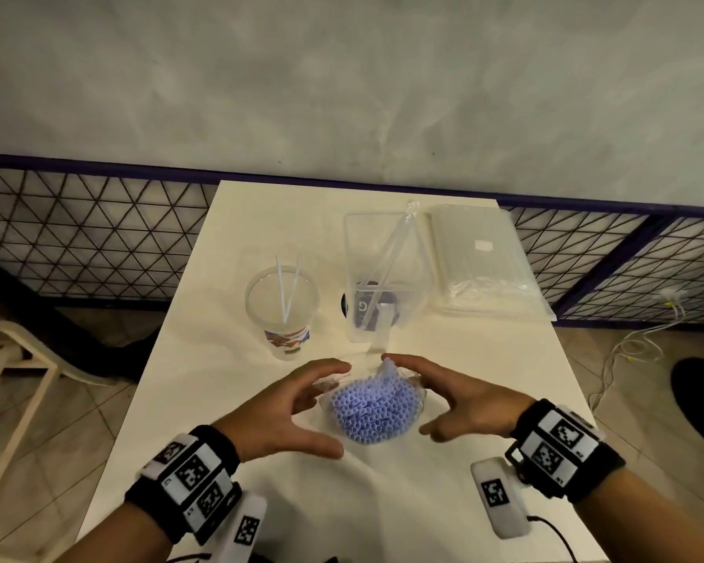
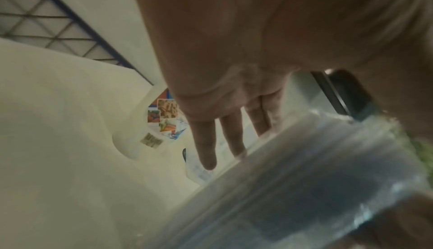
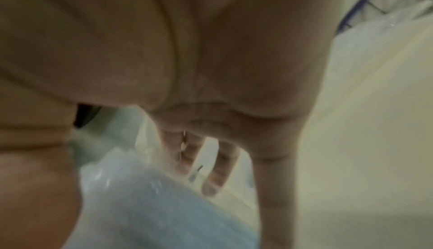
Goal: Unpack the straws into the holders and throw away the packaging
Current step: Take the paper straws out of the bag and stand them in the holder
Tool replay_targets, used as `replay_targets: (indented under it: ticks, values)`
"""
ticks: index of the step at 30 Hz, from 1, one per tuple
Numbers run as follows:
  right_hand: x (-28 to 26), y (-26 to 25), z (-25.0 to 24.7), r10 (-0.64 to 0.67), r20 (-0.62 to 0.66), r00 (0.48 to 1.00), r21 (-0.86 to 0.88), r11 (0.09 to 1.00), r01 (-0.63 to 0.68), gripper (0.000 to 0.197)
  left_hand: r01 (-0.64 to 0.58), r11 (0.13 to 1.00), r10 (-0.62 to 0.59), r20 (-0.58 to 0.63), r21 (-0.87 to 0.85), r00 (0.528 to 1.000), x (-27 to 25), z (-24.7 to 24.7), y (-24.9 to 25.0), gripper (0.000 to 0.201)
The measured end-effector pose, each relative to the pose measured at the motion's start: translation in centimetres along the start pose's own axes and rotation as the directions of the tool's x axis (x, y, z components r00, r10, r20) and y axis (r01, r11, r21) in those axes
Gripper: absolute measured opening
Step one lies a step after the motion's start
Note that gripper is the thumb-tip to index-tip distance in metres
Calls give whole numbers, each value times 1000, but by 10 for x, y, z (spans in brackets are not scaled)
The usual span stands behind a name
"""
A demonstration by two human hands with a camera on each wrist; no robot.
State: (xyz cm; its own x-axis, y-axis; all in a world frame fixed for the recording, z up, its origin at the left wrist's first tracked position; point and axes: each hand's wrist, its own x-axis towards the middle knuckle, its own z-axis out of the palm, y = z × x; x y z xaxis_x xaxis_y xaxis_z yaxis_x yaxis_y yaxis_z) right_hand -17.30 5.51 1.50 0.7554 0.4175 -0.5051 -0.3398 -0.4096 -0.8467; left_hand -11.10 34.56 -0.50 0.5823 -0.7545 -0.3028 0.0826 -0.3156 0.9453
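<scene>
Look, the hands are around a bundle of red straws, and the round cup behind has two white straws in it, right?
Almost. The bundle of straws between the left hand and the right hand is pale blue-purple, not red; the head view shows it. The round cup behind does hold two white straws.

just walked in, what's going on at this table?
A person is unpacking straws. Both hands, left hand and right hand, are spread open on either side of an upright bundle of purple straws, which is wrapped in clear plastic and stands on the table. Behind it, a round cup and a square clear holder each hold a few straws. A flat sealed pack lies to the right.
</scene>
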Motion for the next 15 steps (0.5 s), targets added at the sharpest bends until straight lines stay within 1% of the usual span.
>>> replay_targets:
  ticks: [2, 4, 6, 8, 10, 12, 14, 15]
  values:
    - [2, 4, 8, -36, -83, 996, -64, 998, 31, 101, -17, 986, 24, -45, 165, 999, 5, 5, -5, 99]
    - [8, 6, 17, -104, -207, 973, -90, 992, 87, 100, -35, 977, 59, -109, 212, 992, 11, 11, -10, 100]
    - [15, 10, 23, -167, -326, 930, -138, 982, 128, 97, -49, 977, 86, -171, 210, 982, 17, 18, -14, 96]
    - [22, 16, 26, -221, -423, 879, -197, 969, 149, 94, -60, 982, 102, -237, 179, 966, 23, 24, -17, 87]
    - [26, 21, 27, -274, -504, 819, -253, 954, 163, 85, -79, 984, 125, -303, 159, 945, 27, 28, -16, 76]
    - [28, 23, 25, -307, -564, 767, -246, 949, 199, 78, -109, 980, 161, -350, 165, 923, 29, 26, -14, 74]
    - [28, 23, 25, -315, -589, 745, -233, 948, 216, 75, -128, 977, 184, -369, 171, 911, 30, 21, -14, 77]
    - [29, 24, 26, -310, -592, 744, -230, 950, 212, 74, -128, 978, 181, -369, 164, 912, 31, 20, -15, 78]
